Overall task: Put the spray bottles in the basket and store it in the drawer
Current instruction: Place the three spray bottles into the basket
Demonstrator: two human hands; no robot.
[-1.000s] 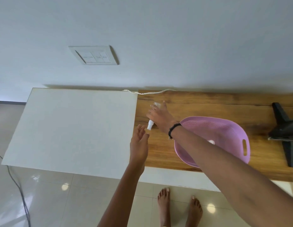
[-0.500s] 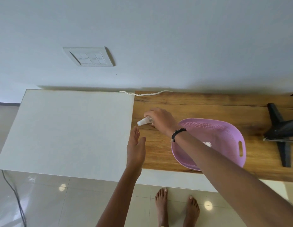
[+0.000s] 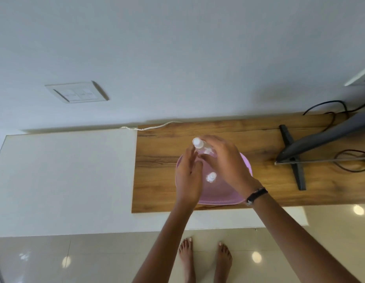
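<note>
A pink basket (image 3: 222, 196) sits on the wooden counter (image 3: 249, 139), mostly covered by both hands. My right hand (image 3: 224, 160) holds a clear spray bottle with a white cap (image 3: 199, 145) over the basket's far rim. My left hand (image 3: 187, 176) is beside it over the basket's left side, fingers spread, touching or nearly touching the bottle. Another small clear spray bottle (image 3: 211, 177) stands inside the basket between my hands.
A black monitor stand (image 3: 294, 160) and cables (image 3: 353, 162) occupy the counter's right end. A white cabinet top (image 3: 65, 180) adjoins the counter on the left. A white cord (image 3: 151, 126) runs along the wall. A switch plate (image 3: 77, 92) is on the wall.
My right hand lifted the spray bottle from the counter's left part and carried it right, over the basket. My left hand followed to the basket. The camera shifted right.
</note>
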